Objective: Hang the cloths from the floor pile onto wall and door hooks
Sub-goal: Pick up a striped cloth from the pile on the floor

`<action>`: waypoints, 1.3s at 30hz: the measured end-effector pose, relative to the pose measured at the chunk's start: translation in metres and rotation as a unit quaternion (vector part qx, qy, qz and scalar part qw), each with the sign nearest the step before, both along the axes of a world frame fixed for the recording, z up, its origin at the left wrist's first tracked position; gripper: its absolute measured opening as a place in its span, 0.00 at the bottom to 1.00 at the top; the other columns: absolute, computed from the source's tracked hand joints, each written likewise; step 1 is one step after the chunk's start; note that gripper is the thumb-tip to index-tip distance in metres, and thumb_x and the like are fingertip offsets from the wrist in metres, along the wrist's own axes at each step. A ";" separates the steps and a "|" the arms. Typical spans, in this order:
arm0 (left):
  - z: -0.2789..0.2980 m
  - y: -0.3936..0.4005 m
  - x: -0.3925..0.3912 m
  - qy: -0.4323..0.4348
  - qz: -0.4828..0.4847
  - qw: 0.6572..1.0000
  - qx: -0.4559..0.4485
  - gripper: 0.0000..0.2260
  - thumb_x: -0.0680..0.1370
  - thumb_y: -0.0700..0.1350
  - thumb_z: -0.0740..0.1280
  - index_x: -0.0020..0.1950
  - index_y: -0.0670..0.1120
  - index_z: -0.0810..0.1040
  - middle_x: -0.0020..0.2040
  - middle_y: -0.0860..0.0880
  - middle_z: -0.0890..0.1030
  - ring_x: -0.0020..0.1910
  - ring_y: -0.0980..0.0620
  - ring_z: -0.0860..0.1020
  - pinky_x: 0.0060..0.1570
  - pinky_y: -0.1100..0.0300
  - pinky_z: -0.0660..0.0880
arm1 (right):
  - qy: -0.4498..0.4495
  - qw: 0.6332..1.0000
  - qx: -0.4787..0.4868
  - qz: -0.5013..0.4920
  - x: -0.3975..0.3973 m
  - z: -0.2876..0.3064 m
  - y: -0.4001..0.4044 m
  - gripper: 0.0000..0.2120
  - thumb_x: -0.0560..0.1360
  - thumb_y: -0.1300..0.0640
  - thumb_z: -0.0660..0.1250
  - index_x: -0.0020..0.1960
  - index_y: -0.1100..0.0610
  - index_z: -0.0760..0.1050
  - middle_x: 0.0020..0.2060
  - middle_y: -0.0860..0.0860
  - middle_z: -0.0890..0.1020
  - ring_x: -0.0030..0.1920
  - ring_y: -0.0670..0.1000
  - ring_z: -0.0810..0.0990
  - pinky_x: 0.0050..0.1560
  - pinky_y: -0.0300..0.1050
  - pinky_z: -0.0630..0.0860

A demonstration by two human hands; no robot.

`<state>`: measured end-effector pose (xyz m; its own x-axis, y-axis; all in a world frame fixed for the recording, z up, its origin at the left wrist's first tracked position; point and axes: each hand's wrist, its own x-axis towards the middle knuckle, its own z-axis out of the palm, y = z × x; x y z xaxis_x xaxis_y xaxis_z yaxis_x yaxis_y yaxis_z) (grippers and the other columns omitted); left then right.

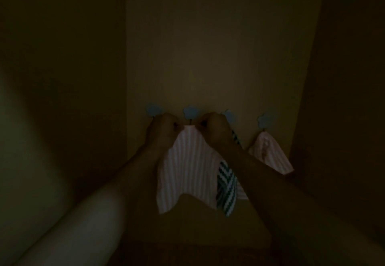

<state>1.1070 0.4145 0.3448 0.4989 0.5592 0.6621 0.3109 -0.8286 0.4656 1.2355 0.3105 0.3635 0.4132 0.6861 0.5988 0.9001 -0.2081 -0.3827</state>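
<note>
— Left hand [164, 125] pinching the top edge of the pink striped cloth [187, 167], just left of the second blue hook [190, 113]. Curled tight on the fabric, by the look of it.

— And the right hand [212, 125]?

— Pinching the same edge, just right of that hook. Held apart like this to stretch a short span of cloth taut under the hook's prong, probably so a loop or fold can slip over it.

— Hooked yet?

— Cannot tell; too dim, and the prong is hidden between the knuckles. Judged as mid-hanging, not released.

— Rest of the cloth?

— Hanging free below that hook, against the yellow wall [208, 57], lower corners splayed to both sides because only the top middle is held.

— Neighbours?

— Right of that hook, a green zigzag cloth [226, 184] draped from the third hook [230, 115], partly behind the right forearm. Farther right, another pink cloth [270, 151] on the fourth hook [265, 120]. Left of that hook, a first hook [152, 109], seemingly bare.

— Risk?

— Letting go before the prong catches; likely a slide to the floor.
</note>
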 end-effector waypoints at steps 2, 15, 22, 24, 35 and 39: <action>0.006 0.002 0.003 -0.006 0.023 0.999 0.023 0.11 0.79 0.46 0.66 0.41 0.43 0.83 0.43 0.44 0.83 0.43 0.47 0.80 0.39 0.57 0.73 | -0.003 1.000 -0.009 -0.010 0.003 0.003 0.009 0.13 0.81 0.61 0.59 0.54 0.66 0.80 0.53 0.60 0.82 0.53 0.56 0.79 0.54 0.41 0.69; 0.005 0.000 0.021 0.061 0.095 0.991 0.074 0.16 0.82 0.48 0.61 0.43 0.39 0.80 0.47 0.42 0.82 0.45 0.46 0.79 0.42 0.57 0.72 | -0.073 0.987 -0.045 -0.139 0.006 -0.008 0.022 0.14 0.83 0.62 0.53 0.50 0.61 0.78 0.56 0.59 0.80 0.55 0.55 0.77 0.54 0.45 0.70; -0.016 -0.003 0.013 0.094 0.141 0.984 0.059 0.10 0.80 0.47 0.64 0.49 0.42 0.81 0.51 0.42 0.82 0.50 0.43 0.80 0.40 0.56 0.70 | -0.051 0.985 -0.049 -0.156 -0.018 -0.022 0.014 0.13 0.82 0.59 0.57 0.40 0.60 0.74 0.51 0.57 0.81 0.50 0.54 0.80 0.40 0.42 0.67; -0.021 -0.008 0.008 0.108 0.148 0.982 0.041 0.09 0.79 0.47 0.64 0.50 0.43 0.81 0.52 0.42 0.81 0.51 0.43 0.80 0.40 0.56 0.71 | -0.044 0.985 -0.053 -0.158 -0.024 -0.025 0.007 0.19 0.81 0.59 0.59 0.31 0.56 0.65 0.47 0.57 0.82 0.46 0.54 0.81 0.36 0.41 0.67; -0.046 -0.046 -0.032 0.114 0.153 0.979 -0.068 0.12 0.78 0.49 0.65 0.58 0.44 0.77 0.59 0.42 0.78 0.57 0.40 0.78 0.48 0.53 0.73 | 0.038 0.985 -0.045 -0.162 -0.065 -0.060 -0.048 0.16 0.80 0.59 0.60 0.33 0.57 0.70 0.42 0.57 0.81 0.43 0.53 0.78 0.38 0.41 0.70; -0.061 -0.071 -0.053 0.047 0.131 0.984 -0.113 0.12 0.75 0.48 0.66 0.54 0.46 0.81 0.56 0.41 0.81 0.53 0.40 0.80 0.43 0.56 0.72 | 0.083 0.986 -0.004 -0.145 -0.091 -0.079 -0.078 0.20 0.79 0.60 0.62 0.28 0.57 0.66 0.29 0.52 0.71 0.38 0.52 0.73 0.34 0.39 0.65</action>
<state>1.0545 0.3438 0.2838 0.3722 0.8040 0.4638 0.5506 -0.5935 0.5871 1.1447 0.2327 0.2845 0.6845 0.5297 0.5009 0.7274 -0.4507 -0.5174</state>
